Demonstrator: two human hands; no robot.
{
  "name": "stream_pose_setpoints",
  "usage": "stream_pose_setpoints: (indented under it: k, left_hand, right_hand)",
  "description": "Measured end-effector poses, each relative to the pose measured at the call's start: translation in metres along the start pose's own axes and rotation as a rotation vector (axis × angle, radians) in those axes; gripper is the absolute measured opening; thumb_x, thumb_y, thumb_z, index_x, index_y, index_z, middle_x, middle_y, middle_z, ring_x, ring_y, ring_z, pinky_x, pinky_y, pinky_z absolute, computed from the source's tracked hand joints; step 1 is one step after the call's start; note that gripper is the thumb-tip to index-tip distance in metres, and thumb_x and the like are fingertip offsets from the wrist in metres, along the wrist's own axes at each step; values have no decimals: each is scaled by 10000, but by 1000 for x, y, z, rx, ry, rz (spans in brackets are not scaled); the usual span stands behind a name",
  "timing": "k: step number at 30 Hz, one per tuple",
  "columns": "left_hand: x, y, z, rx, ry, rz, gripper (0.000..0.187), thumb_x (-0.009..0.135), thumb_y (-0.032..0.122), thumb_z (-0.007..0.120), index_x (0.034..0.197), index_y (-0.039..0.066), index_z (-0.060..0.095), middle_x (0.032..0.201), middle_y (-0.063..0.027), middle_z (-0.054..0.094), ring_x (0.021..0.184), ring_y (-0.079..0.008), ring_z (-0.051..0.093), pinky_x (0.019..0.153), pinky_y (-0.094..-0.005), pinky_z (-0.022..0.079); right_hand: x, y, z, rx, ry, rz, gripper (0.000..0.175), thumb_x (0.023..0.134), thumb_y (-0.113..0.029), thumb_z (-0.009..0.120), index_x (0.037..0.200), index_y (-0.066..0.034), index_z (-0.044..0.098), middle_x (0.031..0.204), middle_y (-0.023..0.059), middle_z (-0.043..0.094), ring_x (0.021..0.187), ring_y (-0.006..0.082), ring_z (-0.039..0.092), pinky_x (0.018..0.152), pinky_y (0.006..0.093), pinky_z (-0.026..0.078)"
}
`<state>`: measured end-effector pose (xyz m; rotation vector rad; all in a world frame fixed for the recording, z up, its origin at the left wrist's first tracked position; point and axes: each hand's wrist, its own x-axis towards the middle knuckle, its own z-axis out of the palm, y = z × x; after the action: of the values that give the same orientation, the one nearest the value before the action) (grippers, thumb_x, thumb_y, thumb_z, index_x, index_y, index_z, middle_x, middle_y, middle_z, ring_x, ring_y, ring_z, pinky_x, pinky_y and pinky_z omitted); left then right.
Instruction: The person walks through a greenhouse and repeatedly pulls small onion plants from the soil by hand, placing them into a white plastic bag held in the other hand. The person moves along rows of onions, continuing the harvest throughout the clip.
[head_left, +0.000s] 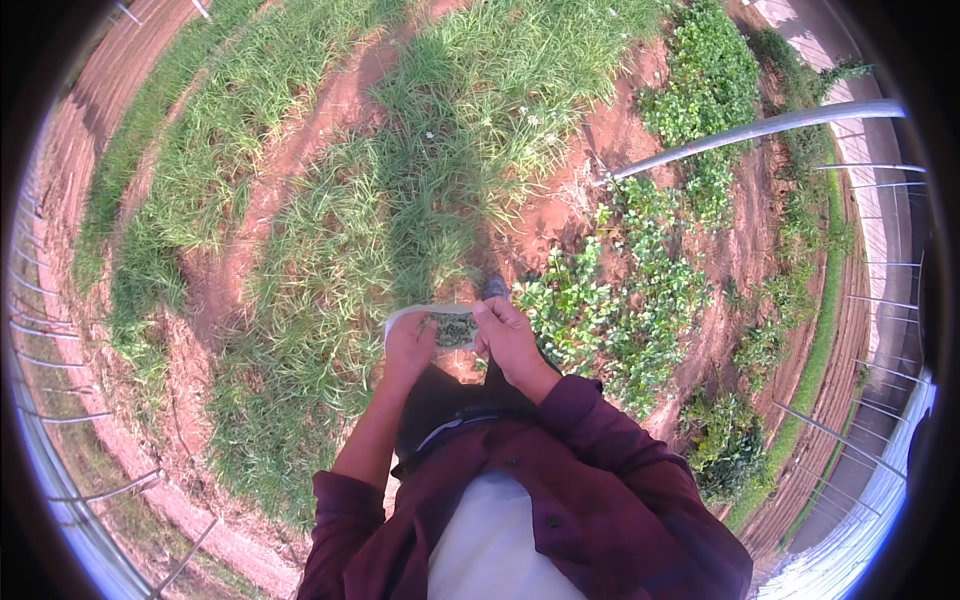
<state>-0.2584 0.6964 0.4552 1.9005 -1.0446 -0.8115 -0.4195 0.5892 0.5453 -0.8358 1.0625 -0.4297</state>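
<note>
In front of my waist, a small pale bag is held at both sides, its mouth spread and facing up. Dark green, leafy-looking bits show within it, too small to identify. My left hand grips the bag's left side, with the pale rim showing beyond the knuckles; some fingers are hidden. At the opposite side, my right hand pinches the rim between thumb and fingers.
Grassy green rows of narrow-leaved plants grow ahead and left. Broad-leaved plants stand close on the right. A bent metal pipe rises at the right. Bare reddish soil separates the rows. Thin hoops line the left rim.
</note>
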Motion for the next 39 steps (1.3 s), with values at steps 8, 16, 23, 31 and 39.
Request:
stream_pose_setpoints:
  k: [8, 16, 23, 31, 39]
  left_hand:
    - [53, 67, 46, 151, -360, 14, 341, 937, 264, 652, 1136, -12, 683, 1060, -253, 696, 1015, -434, 663, 910, -486, 522]
    - [119, 129, 142, 151, -549, -47, 329, 935, 265, 636, 1124, -3, 669, 1043, -246, 693, 1008, -426, 663, 876, -486, 525]
    - [168, 160, 196, 167, -508, 118, 323, 938, 229, 660, 1179, 15, 674, 1032, -208, 700, 946, -370, 699, 832, -433, 550]
    - [240, 237, 200, -60, -444, 30, 235, 958, 198, 651, 1088, 11, 706, 949, -177, 708, 866, -341, 695, 802, -408, 548]
    - [334, 173, 204, 192, -427, -56, 228, 954, 233, 686, 1048, 27, 720, 877, -122, 710, 771, -215, 688, 743, -356, 546]
  right_hand:
    - [39, -49, -105, 883, 475, 171, 418, 1095, -501, 431, 841, -183, 529, 556, -60, 369, 538, 132, 436, 674, 371, 395]
    - [58, -96, -212, 677, 454, 137, 204, 1072, -268, 539, 1007, -82, 593, 631, -58, 437, 596, 114, 493, 661, 329, 434]
    - [63, -146, -279, 7, 312, 38, 237, 1038, -126, 580, 1257, -36, 588, 832, 50, 649, 731, 150, 659, 688, 302, 541]
    - [100, -188, -334, 58, 412, -44, 240, 1005, -100, 621, 1229, -12, 611, 967, 84, 683, 718, 126, 648, 673, 270, 540]
    - [171, -225, -410, -61, 551, -92, 190, 1007, -143, 629, 1150, -18, 646, 926, 62, 679, 680, 117, 630, 660, 262, 520]
